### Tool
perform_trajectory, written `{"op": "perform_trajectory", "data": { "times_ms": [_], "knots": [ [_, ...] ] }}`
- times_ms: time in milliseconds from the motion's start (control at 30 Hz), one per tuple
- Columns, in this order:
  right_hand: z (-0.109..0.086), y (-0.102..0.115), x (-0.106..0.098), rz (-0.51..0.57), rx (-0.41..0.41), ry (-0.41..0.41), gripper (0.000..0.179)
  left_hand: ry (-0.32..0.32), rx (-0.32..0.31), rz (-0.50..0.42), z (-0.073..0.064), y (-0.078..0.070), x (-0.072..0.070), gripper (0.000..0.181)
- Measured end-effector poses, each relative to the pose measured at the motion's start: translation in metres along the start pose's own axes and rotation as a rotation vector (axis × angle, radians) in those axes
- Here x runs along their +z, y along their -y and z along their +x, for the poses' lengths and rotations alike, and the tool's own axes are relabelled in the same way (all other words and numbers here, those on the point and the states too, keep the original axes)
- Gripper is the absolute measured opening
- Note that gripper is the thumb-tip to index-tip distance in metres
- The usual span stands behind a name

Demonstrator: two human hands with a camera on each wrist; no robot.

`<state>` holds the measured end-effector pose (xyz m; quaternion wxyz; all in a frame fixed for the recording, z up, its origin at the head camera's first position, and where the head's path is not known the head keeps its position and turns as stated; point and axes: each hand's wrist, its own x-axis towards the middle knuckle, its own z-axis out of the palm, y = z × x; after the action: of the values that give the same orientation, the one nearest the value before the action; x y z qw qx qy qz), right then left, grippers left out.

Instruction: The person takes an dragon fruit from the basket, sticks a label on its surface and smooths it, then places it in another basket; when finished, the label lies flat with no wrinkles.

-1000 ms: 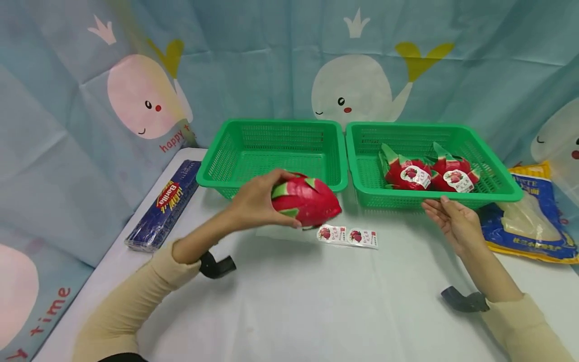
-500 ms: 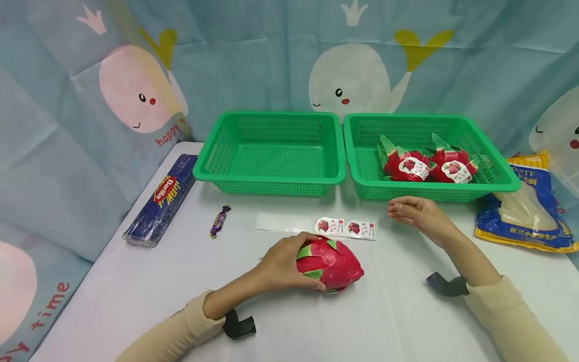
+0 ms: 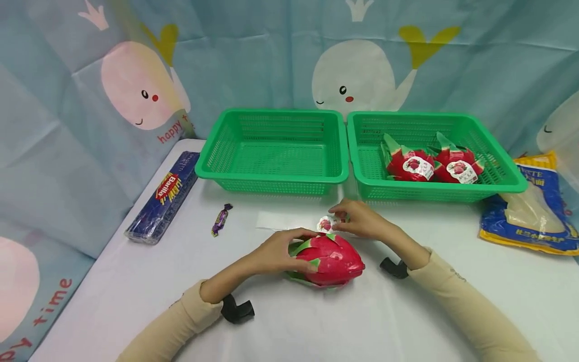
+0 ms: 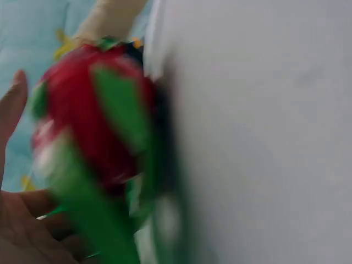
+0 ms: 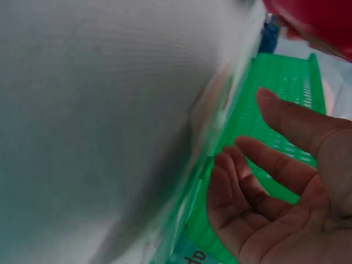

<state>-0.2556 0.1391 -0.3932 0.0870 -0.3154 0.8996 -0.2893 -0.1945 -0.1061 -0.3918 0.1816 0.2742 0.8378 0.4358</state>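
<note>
On the white table in the head view lies a red dragon fruit (image 3: 334,261) with green-tipped scales. My left hand (image 3: 282,251) holds it at its leafy end, fingers and thumb curved round it. In the blurred left wrist view the same dragon fruit (image 4: 93,115) shows a gap to the thumb. Just behind the fruit, my right hand (image 3: 362,218) reaches over a strip of fruit stickers (image 3: 325,223), covering most of the right-hand one. In the right wrist view, that hand (image 5: 291,181) has loosely bent fingers, thumb apart, with nothing between them.
Two green baskets stand at the back: the left basket (image 3: 271,179) and the right basket (image 3: 439,188), which holds two stickered dragon fruits (image 3: 413,163). A purple-wrapped candy (image 3: 220,219) and a blue spaghetti pack (image 3: 165,193) lie left. A blue-yellow bag (image 3: 534,206) lies right.
My left hand has brought the dragon fruit from in front of the left basket down to the table near me. My right hand has moved left from the right basket's rim to the stickers.
</note>
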Motion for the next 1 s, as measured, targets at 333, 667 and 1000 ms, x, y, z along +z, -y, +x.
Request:
{"op": "perform_trajectory", "data": {
  "times_ms": [333,667,1000],
  "knots": [
    [0.007,-0.001,0.01,-0.143,-0.007,-0.012,0.04,-0.176,-0.026,0.106,0.035,0.023,-0.037,0.026],
    [0.007,-0.006,0.007,0.097,0.031,0.027,0.023,-0.274,0.22,0.459,0.063,0.011,-0.023,0.031],
    [-0.005,0.007,-0.029,0.117,-0.038,-0.023,0.021,-0.215,0.144,0.235,0.074,-0.007,-0.034,0.017]
  ]
}}
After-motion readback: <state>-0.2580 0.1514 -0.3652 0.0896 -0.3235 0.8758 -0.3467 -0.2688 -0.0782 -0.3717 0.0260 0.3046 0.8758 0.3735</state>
